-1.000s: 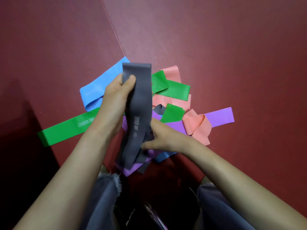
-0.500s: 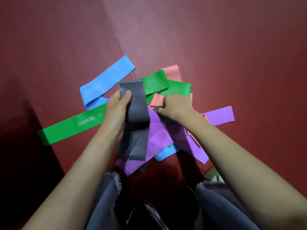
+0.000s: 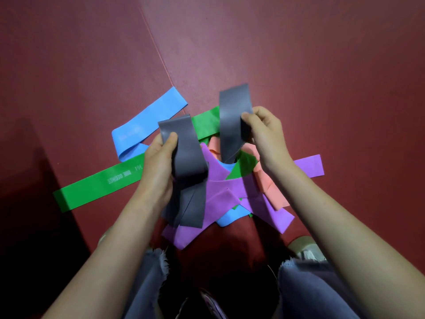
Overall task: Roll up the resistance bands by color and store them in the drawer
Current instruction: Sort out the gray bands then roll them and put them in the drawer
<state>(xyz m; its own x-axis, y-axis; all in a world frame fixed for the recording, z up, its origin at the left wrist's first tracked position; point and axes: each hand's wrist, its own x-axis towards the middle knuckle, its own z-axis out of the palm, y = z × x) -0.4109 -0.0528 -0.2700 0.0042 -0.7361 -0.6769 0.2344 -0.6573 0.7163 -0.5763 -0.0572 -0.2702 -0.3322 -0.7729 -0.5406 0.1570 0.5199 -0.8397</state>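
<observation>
Right hand [image 3: 268,137] has raised a grey band [image 3: 232,116] (long axis upright).

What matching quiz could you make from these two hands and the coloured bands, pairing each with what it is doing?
1. left hand
2. right hand
3. green band with white print
4. light blue band

A. lies looped on the floor
B. holds a single grey band upright
C. lies flat and straight
D. grips a grey bunch hanging down

Pairs: 1-D, 2-B, 3-C, 4-A
</observation>
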